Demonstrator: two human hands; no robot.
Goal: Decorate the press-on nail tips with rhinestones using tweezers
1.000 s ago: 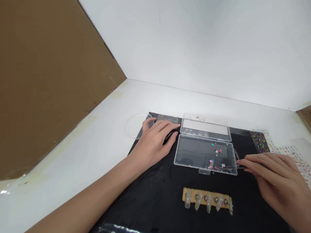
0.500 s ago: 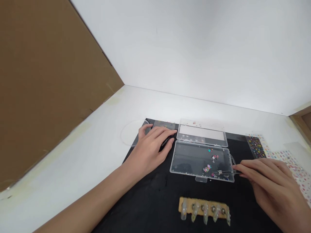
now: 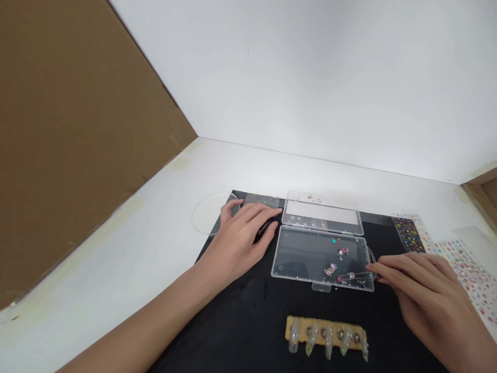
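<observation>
Pinched between the thumb and fingers of my right hand (image 3: 430,290) is a pair of thin metal tweezers (image 3: 359,275). Their tips reach over small colourful nail gems (image 3: 331,269) in the clear plastic case (image 3: 298,251), which lies with its lid (image 3: 322,214) folded back. Left of the case, my left hand (image 3: 246,228) rests palm down with fingers stretched out and thumb apart. A small dark printed item (image 3: 264,228) shows partly beneath it. Nearer to me, several clear false nails (image 3: 328,342) sit along a tan strip (image 3: 318,336).
A black mat (image 3: 233,321) lies under these things on the white tabletop (image 3: 135,248). Sticker sheets (image 3: 407,233) lie at the right. A clear round disc (image 3: 209,213) is behind my left hand. A brown panel (image 3: 77,129) and white wall (image 3: 310,77) enclose the surface.
My right hand has shifted slightly left with the tweezers, whose tips stay by the gems at the case's lower right. My left hand keeps its place.
</observation>
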